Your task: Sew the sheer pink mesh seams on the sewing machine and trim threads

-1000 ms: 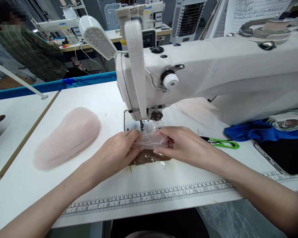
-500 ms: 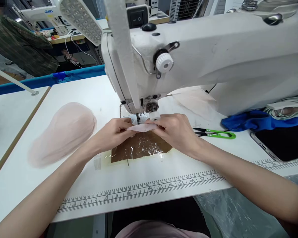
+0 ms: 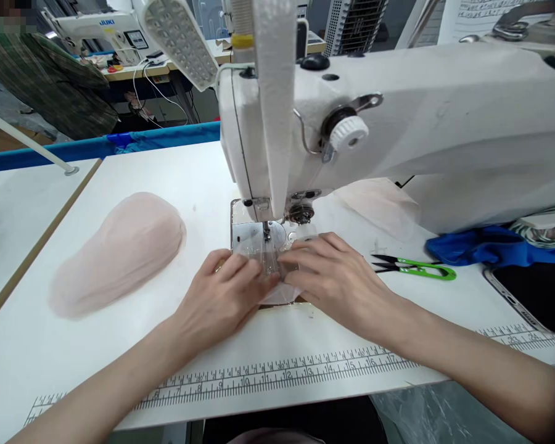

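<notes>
A small piece of sheer pale fabric (image 3: 277,295) lies below the presser foot (image 3: 266,232) of a white sewing machine (image 3: 425,111). My left hand (image 3: 224,290) is on its left side, fingers curled and pressed on the fabric. From the right, my right hand (image 3: 335,283) holds the fabric's other side between thumb and bent fingers. The fabric covers part of the metal needle plate (image 3: 241,232), and some fingertips are hidden in its folds.
A pale pink sheer piece (image 3: 120,253) lies to the left, and more sheer fabric (image 3: 382,200) behind my right hand. Green thread snips (image 3: 420,269), a blue cloth (image 3: 494,245) and a phone (image 3: 536,296) are at right. A ruler strip (image 3: 245,381) runs along the front edge. Across the way stands a person (image 3: 41,80).
My hands have come down from holding the fabric raised before the machine to spreading it flat under the presser foot. The view has shifted a little, and the brown patch is mostly covered.
</notes>
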A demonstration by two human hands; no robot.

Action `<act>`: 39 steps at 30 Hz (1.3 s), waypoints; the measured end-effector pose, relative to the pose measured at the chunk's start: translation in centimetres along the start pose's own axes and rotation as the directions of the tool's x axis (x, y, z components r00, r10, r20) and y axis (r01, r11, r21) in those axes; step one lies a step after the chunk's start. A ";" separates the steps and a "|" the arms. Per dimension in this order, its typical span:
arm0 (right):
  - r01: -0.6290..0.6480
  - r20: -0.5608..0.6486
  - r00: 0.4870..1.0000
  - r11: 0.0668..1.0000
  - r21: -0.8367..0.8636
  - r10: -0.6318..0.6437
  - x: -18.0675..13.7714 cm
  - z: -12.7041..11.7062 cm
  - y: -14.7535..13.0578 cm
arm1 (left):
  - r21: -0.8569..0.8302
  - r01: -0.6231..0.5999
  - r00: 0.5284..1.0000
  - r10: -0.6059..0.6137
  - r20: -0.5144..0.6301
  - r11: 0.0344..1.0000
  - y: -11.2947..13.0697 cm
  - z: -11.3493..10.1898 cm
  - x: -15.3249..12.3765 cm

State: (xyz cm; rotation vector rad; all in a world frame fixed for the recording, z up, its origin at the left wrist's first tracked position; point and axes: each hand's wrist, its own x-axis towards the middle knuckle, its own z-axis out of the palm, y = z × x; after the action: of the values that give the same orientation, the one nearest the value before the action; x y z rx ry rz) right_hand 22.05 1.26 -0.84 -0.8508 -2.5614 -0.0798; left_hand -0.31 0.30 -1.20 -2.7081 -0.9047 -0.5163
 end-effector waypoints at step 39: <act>0.002 -0.112 0.994 0.994 -0.106 -0.014 1.4 2.2 1.5 | 0.128 0.126 0.992 -0.126 -0.005 0.984 -1.4 0.7 0.8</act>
State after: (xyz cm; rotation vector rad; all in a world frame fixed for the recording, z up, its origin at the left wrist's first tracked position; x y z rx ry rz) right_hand 21.01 3.67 -2.38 -0.8504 -2.4726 -0.2609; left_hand -0.39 2.02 -1.33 -2.5496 -1.0774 -0.4617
